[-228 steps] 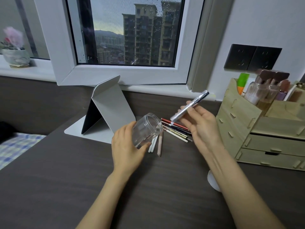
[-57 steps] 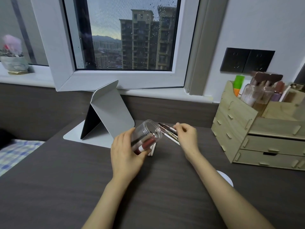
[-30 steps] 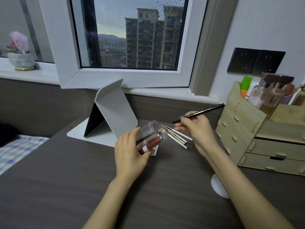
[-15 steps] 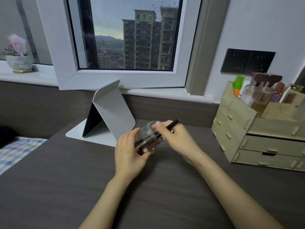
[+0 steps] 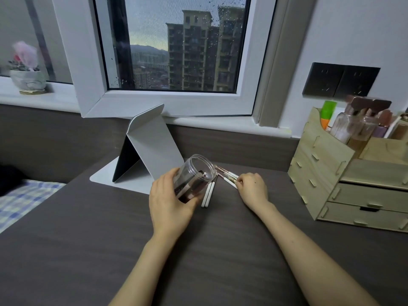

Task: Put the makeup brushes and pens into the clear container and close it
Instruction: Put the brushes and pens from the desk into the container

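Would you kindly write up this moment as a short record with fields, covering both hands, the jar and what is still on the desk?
left hand: grips the clear cylindrical plastic container, tilted, open mouth facing up and right
container contents: several dark and red items inside; exact kinds unclear
lid: not on the container
right hand: on the dark wood-grain desk, fingers closing on the loose white-handled brushes
also left on desk: two white-handled brushes side by side beside the container
nearby: pale wooden drawer organiser at right; folded grey stand behind

Left hand [image 5: 170,200] curled in a grasp, wrist straight; right hand [image 5: 252,188] lowered palm-down, fingertips [image 5: 238,181] pinched together; both forearms bare, extended forward.
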A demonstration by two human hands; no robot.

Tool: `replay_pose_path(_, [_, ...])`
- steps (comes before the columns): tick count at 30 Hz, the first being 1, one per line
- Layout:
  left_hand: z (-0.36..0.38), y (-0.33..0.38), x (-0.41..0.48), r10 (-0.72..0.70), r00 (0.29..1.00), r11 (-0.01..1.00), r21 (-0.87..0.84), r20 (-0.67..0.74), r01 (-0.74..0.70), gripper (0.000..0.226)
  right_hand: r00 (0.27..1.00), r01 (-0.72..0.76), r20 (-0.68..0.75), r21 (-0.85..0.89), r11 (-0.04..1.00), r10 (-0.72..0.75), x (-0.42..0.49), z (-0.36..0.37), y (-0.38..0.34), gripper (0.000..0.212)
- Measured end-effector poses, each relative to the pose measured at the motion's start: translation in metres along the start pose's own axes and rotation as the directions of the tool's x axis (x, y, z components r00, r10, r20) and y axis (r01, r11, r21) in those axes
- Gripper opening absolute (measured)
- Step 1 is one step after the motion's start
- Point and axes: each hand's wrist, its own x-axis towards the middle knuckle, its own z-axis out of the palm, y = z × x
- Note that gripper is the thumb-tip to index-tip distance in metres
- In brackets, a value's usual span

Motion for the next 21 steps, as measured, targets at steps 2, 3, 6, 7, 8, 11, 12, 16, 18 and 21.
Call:
replay_pose_path(2, [0.0,0.0,0.001,0.004,1.0,1.0,0.007,0.003,-0.004,0.074,0.999,0.004,0.033,-0.084,0.996,-0.002,0.009,0.004,-0.004,0.028])
replay_pose_path(3, [0.0,0.0,0.0,0.008,1.0,1.0,0.01,0.008,-0.008,0.074,0.998,-0.005,0.056,-0.111,0.994,0.012,0.013,0.005,-0.005,0.029])
replay_pose_path(6, [0.0,0.0,-0.001,0.024,1.0,1.0,0.017,0.018,-0.025,0.074,0.996,-0.044,0.068,-0.153,0.987,0.055,0.023,0.005,-0.009,0.035])
replay_pose_path(7, [0.0,0.0,-0.001,0.027,0.999,0.999,0.017,0.021,-0.027,0.074,0.997,-0.061,0.045,-0.151,0.987,0.069,0.025,0.005,-0.009,0.037])
replay_pose_path(8, [0.0,0.0,-0.001,0.027,0.999,1.0,0.015,0.023,-0.027,0.074,0.996,-0.078,0.021,-0.149,0.986,0.082,0.028,0.005,-0.009,0.038])
replay_pose_path(11, [0.0,0.0,0.0,0.02,1.0,1.0,0.005,0.019,-0.021,0.074,0.996,-0.066,0.053,-0.199,0.978,0.078,0.035,0.007,-0.005,0.031])
replay_pose_path(12, [0.0,0.0,0.0,0.02,1.0,1.0,0.005,0.02,-0.02,0.074,0.994,-0.052,0.087,-0.212,0.976,0.072,0.038,0.007,-0.004,0.03])
replay_pose_path(16, [0.001,-0.001,0.0,0.031,0.999,0.999,0.017,0.029,-0.032,0.075,0.979,0.007,0.199,-0.205,0.979,0.035,0.042,0.003,-0.001,0.028])
replay_pose_path(18, [0.002,-0.002,-0.001,0.03,0.999,0.999,0.02,0.035,-0.031,0.075,0.979,0.003,0.202,-0.166,0.986,0.031,0.04,-0.002,-0.003,0.029])
replay_pose_path(21, [0.002,-0.002,-0.001,0.033,0.999,0.999,0.029,0.037,-0.035,0.075,0.997,-0.073,0.018,0.114,0.991,0.072,0.035,-0.023,-0.009,0.028])
